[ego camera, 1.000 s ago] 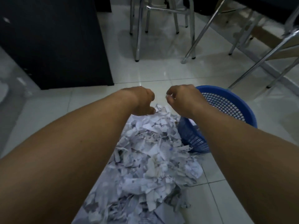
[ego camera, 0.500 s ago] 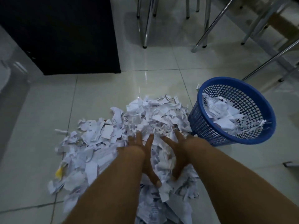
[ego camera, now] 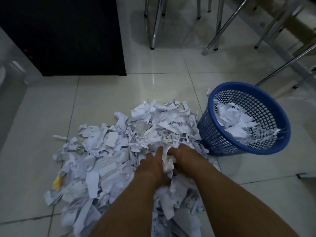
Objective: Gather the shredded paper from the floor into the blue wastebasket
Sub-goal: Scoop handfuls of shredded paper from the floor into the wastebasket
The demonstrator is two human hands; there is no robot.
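Your blue wastebasket (ego camera: 212, 135), partly filled with scraps, leans at 2 o'clock, touching the shredded paper (ego camera: 153, 127) heaped centrally. Your right hand (ego camera: 185, 156) curls round a clump; your left hand (ego camera: 153, 162) presses it, fingers straightish. Bare floor (ego camera: 119, 93) lies at 12 o'clock.

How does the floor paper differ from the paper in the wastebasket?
The floor pile is bigger and sprawls loose; the basket paper is a small heap inside the wastebasket. The left hand and right hand dig into the floor pile, not the basket paper. Both are white scraps.
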